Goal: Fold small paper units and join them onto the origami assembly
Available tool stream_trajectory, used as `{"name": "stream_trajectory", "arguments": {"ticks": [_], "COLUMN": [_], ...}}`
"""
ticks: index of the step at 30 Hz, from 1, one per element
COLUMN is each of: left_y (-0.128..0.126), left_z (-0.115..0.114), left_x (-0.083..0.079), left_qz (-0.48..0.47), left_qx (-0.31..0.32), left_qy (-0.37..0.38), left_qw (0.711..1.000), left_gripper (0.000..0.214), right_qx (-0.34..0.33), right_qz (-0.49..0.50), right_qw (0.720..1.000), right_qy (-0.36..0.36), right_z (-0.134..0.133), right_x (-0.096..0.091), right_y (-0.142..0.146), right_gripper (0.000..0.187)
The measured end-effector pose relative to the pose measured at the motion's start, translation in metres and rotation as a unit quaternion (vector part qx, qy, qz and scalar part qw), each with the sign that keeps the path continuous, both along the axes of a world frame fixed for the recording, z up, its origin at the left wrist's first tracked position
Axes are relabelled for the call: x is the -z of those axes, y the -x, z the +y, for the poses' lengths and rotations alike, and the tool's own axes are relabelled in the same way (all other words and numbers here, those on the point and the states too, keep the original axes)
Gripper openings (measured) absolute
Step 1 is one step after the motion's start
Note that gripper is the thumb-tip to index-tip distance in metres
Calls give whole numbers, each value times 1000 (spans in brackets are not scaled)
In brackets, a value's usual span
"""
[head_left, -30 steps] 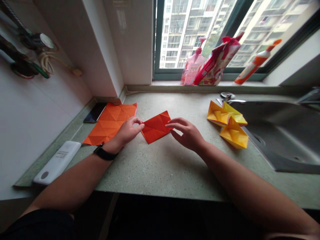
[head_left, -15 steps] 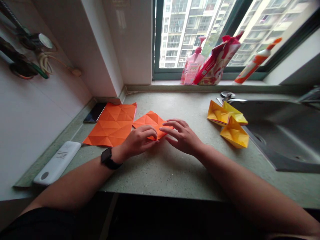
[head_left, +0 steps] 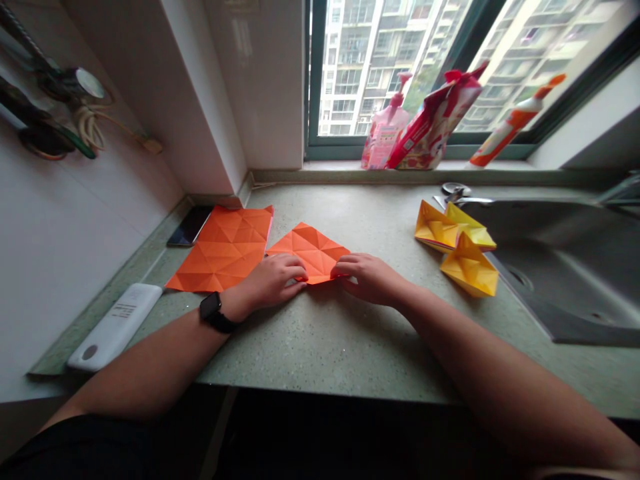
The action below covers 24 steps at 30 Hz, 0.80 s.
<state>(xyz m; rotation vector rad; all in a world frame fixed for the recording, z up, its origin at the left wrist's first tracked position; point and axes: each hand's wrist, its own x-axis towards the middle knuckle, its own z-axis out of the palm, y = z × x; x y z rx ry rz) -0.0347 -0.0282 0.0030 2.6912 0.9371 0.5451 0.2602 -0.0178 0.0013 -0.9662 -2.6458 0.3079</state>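
A creased orange sheet of paper [head_left: 315, 250] lies on the counter between my hands, its near edge folded over. My left hand [head_left: 275, 277] pinches its near left part, thumb below and fingers curled above. On the other side my right hand [head_left: 364, 277] pinches the near right part the same way. The tips of both thumbs are partly hidden. Left of this sheet, larger orange creased paper [head_left: 223, 250] lies flat, with a pink edge showing at its right side. My left wrist wears a black watch [head_left: 213, 307].
Several folded yellow paper pieces [head_left: 470, 267] stand by the metal sink [head_left: 575, 280]. A phone [head_left: 190, 225] and a white power bank [head_left: 114, 327] lie at the left. On the windowsill are a pink pump bottle [head_left: 384, 137], a red bag [head_left: 433, 123] and an orange-white bottle [head_left: 510, 130].
My right hand has gone from spread fingers over the sheet to a pinch at its near right edge. My left hand has shifted slightly left. More of the sheet shows.
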Motion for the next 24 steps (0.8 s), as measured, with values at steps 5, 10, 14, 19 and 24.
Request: {"name": "stream_trajectory", "arguments": {"ticks": [5,10,14,19,24], "left_y": [-1,-1,-3,-9,-15], "left_z": [0,1,-1,-8,-12], "left_x": [0,1,2,4,4], "left_qz": [0,-9,-7,-27,-17], "left_qx": [-2,-14,4,-15,13], "left_qy": [7,11,16,16,12], "left_qw": [1000,1000,1000,999,1000], "left_gripper": [17,18,19,25,26], "right_qx": [7,31,65,123,195], "right_qz": [-20,-42,-65,-58,-29], "right_qw": [1000,999,996,991,980], "right_qy": [12,3,-7,-18,-28], "right_z": [0,1,3,6,7], "right_x": [-1,-4,-8,-3,7], "right_y": [-2,-4,-9,-10,-4], "right_gripper": [20,21,11,9,29]}}
